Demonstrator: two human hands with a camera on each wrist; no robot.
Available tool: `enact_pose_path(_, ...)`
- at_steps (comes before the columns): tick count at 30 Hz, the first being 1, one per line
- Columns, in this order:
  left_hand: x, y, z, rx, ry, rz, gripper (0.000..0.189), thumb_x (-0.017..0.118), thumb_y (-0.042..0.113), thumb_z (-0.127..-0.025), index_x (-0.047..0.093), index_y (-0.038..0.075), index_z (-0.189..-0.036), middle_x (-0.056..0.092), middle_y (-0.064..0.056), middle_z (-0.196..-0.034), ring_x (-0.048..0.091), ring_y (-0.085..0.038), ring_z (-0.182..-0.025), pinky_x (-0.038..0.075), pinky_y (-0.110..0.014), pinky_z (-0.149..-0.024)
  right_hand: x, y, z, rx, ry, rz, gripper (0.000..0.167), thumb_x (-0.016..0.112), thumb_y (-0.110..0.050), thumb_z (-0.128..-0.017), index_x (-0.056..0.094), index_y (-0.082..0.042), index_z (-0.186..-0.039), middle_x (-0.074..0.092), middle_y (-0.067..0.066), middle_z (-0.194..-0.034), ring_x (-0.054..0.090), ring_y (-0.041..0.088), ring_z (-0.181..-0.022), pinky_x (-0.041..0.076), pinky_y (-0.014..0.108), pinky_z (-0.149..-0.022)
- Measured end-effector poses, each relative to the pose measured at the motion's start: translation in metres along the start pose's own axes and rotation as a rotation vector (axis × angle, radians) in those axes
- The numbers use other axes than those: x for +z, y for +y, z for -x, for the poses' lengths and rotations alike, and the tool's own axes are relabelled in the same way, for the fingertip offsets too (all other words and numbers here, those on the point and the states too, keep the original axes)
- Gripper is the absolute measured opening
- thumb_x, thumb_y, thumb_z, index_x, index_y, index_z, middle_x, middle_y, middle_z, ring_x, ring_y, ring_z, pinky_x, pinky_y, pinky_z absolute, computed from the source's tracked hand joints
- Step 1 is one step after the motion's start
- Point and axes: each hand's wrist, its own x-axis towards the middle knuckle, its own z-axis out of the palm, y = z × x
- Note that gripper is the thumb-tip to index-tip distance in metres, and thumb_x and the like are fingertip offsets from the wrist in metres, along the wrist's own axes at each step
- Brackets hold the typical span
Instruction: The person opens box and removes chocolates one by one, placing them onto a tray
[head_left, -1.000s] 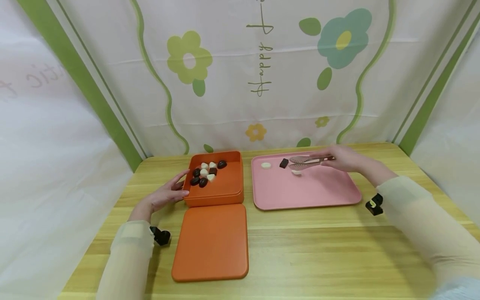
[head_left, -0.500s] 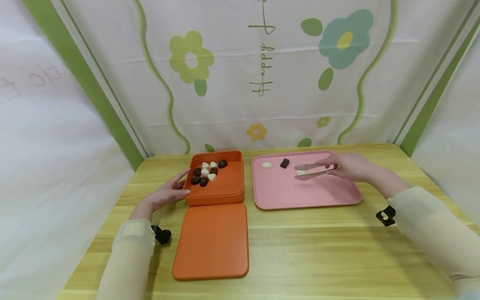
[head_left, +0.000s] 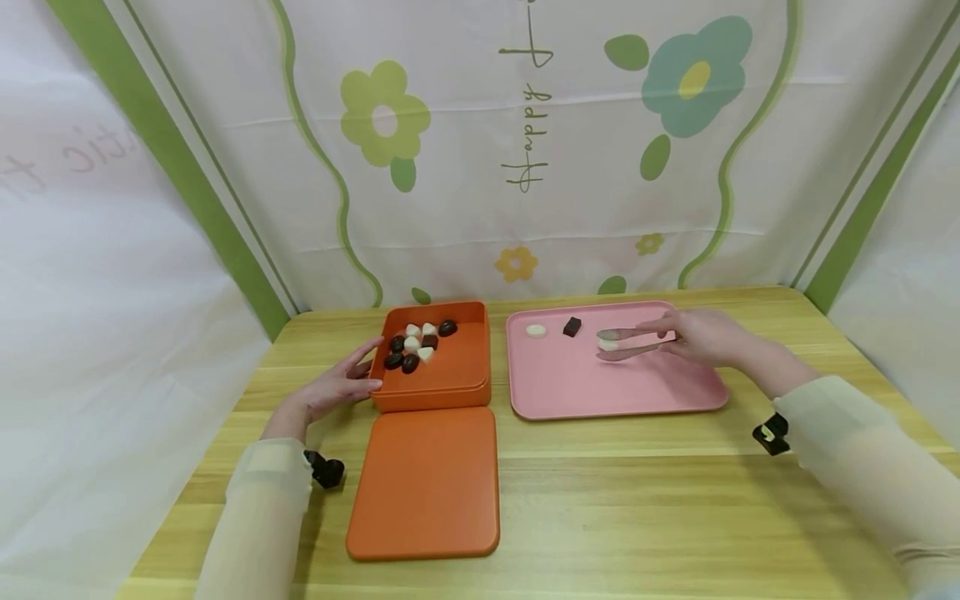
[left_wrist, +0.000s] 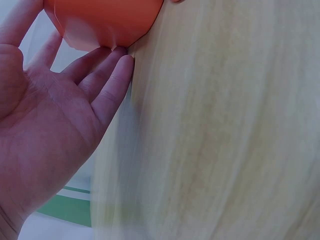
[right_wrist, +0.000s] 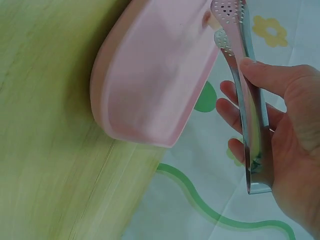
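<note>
The left hand (head_left: pixel 333 392) rests spread fingers against the orange box (head_left: pixel 461 367), where dark and white chocolates (head_left: pixel 412 343) cluster leftward. The orange lid (head_left: pixel 423 483) lies flat in front. On the pink tray (head_left: pixel 555 387) sit a white oval chocolate (head_left: pixel 536 331), a dark block (head_left: pixel 572 327), then a white piece (head_left: pixel 609 344) between the tips of metal tongs (right_wrist: pixel 254 130), whether gripped I cannot tell. The right hand (head_left: pixel 705 337) clamps thumb and fingers on the tongs.

Reads "Happy" in green script (head_left: pixel 536 129), turned sideways, running bottom to top, on the patterned backdrop (head_left: pixel 457 212) at upper centre of the frame; continues into another word, cut off by the top edge. Shows faint lettering (head_left: pixel 100 150), partly illegible, on the white sheet (head_left: pixel 90 283), upper left.
</note>
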Motion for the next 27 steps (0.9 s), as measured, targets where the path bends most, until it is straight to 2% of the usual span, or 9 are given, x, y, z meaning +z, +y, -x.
enact_pose_path(8, 0.002, 0.002, 0.001, -0.002, 0.002, 0.002, 0.085, 0.061, 0.014, -0.098, 0.003, 0.027, -0.158, -0.003, -0.022, -0.159, 0.015, -0.041, -0.143, 0.026, -0.053, -0.109, 0.006, 0.011, 0.001, 0.032, -0.014, 0.012, 0.038, 0.071, -0.007, -0.086, 0.068, -0.011, -0.124, 0.063, -0.005, -0.084, 0.053, 0.011, -0.068, 0.046, 0.037, -0.060)
enact_pose_path(16, 0.002, 0.002, 0.000, -0.009, 0.004, 0.016, 0.084, 0.060, 0.013, -0.098, 0.003, 0.028, -0.158, -0.004, -0.022, -0.160, 0.015, -0.041, -0.143, 0.024, -0.053, -0.110, 0.000, 0.012, 0.003, 0.075, -0.004, -0.026, 0.038, 0.067, -0.007, -0.090, 0.066, -0.010, -0.127, 0.067, 0.001, -0.089, 0.061, 0.018, -0.076, 0.050, 0.045, -0.068)
enact_pose_path(21, 0.003, 0.002, 0.000, -0.006, 0.004, 0.017, 0.085, 0.062, 0.014, -0.097, 0.004, 0.029, -0.158, -0.003, -0.021, -0.160, 0.015, -0.041, -0.143, 0.026, -0.052, -0.109, -0.005, 0.009, 0.005, 0.038, 0.048, 0.000, 0.040, 0.071, -0.007, -0.087, 0.066, -0.011, -0.127, 0.069, 0.006, -0.095, 0.060, 0.015, -0.072, 0.050, 0.040, -0.063)
enact_pose_path(27, 0.002, 0.002, 0.000, -0.004, 0.012, 0.027, 0.085, 0.061, 0.012, -0.097, 0.004, 0.028, -0.158, -0.001, -0.021, -0.160, 0.015, -0.039, -0.143, 0.031, -0.046, -0.108, -0.007, 0.002, 0.005, -0.021, 0.067, 0.038, 0.040, 0.074, -0.011, -0.086, 0.069, -0.017, -0.124, 0.062, -0.005, -0.086, 0.052, 0.010, -0.063, 0.042, 0.033, -0.054)
